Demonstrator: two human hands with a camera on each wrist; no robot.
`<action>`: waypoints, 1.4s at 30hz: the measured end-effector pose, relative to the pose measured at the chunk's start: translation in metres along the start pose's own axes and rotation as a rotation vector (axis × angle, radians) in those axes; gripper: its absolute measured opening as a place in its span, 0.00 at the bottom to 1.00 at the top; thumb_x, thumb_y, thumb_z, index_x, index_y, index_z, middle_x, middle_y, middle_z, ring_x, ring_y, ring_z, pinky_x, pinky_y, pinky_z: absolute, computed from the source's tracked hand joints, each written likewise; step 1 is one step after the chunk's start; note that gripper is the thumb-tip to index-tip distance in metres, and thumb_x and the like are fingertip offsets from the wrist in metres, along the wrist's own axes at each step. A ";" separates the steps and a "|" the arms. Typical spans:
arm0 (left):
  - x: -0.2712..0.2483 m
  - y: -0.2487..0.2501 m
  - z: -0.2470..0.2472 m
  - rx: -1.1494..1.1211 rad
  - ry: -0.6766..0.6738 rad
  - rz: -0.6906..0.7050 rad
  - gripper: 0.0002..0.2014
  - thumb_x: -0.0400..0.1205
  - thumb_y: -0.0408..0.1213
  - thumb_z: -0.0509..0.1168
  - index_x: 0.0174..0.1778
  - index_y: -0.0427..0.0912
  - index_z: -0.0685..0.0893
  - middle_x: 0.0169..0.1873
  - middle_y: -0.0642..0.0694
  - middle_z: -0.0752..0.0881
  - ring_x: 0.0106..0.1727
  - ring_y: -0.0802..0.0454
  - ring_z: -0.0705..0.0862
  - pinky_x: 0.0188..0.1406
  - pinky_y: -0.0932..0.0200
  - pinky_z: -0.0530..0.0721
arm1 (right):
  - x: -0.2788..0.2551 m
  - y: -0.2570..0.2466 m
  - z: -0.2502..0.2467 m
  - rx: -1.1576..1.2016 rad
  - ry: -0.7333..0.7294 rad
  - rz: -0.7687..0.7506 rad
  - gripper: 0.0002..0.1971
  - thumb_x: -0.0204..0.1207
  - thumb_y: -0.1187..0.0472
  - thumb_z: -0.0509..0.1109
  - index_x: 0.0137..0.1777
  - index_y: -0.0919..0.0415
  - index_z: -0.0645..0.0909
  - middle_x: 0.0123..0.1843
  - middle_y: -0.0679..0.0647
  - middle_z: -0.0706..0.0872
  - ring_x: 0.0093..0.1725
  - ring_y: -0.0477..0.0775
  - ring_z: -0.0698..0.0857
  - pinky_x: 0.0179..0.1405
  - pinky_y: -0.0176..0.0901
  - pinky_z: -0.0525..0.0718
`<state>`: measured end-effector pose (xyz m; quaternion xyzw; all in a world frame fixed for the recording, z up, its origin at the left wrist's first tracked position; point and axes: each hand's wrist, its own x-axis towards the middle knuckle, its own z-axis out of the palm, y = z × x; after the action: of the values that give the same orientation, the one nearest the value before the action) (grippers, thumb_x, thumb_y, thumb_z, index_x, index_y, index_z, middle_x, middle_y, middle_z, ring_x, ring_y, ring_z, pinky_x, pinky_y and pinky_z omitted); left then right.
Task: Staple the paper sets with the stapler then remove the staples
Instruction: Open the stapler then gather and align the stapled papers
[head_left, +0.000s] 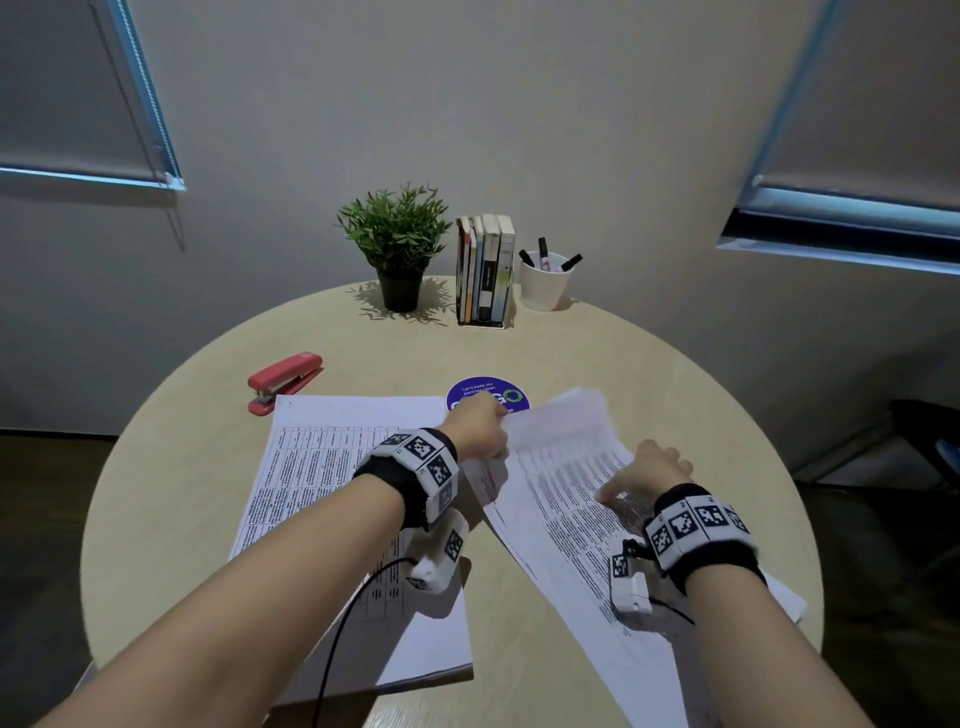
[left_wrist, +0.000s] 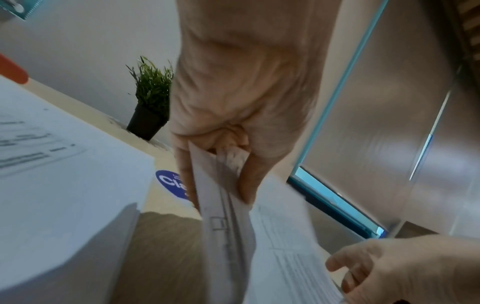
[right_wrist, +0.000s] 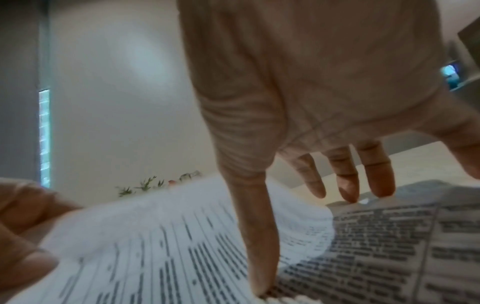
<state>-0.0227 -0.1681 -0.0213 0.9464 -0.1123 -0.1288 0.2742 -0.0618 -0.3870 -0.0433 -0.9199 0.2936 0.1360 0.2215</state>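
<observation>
Table (head_left: 649, 364) first, round and pale, its near half covered by paper: one flat paper set (head_left: 332, 467) on the left, a second set (head_left: 561, 499) angled right. Left hand (head_left: 480, 426) pinches lifted sheets of that set; right hand (head_left: 657, 467) is spread, thumb pressing the page. Stapler (head_left: 284, 380) sits untouched beyond (well clear). Sheets may slip and misalign; both sets overhang the near edge.

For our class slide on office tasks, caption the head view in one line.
Left hand pinches white printed sheets lifted off the round beige table; right hand presses them; red stapler idle.
</observation>
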 end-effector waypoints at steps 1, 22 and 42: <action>-0.003 0.001 -0.006 -0.087 0.025 0.048 0.04 0.71 0.25 0.72 0.37 0.36 0.83 0.30 0.45 0.80 0.34 0.48 0.77 0.26 0.62 0.70 | 0.006 0.002 -0.001 0.070 -0.014 -0.014 0.43 0.55 0.53 0.89 0.67 0.60 0.69 0.70 0.60 0.71 0.75 0.64 0.67 0.70 0.59 0.74; -0.013 0.035 -0.087 -0.989 0.220 0.386 0.26 0.73 0.39 0.78 0.63 0.30 0.81 0.55 0.35 0.87 0.57 0.45 0.86 0.60 0.52 0.85 | -0.063 -0.028 -0.098 1.188 0.153 -0.734 0.16 0.77 0.71 0.70 0.64 0.64 0.80 0.53 0.53 0.91 0.49 0.45 0.91 0.47 0.42 0.88; -0.033 0.024 -0.056 -0.812 0.244 0.292 0.15 0.83 0.27 0.63 0.66 0.33 0.80 0.54 0.41 0.86 0.51 0.52 0.83 0.53 0.58 0.83 | -0.069 -0.033 -0.059 1.021 0.270 -0.560 0.11 0.83 0.71 0.63 0.63 0.61 0.79 0.51 0.51 0.87 0.48 0.48 0.86 0.52 0.47 0.85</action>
<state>-0.0403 -0.1512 0.0439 0.7444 -0.1521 -0.0100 0.6501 -0.0892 -0.3588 0.0444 -0.7487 0.0936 -0.2041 0.6238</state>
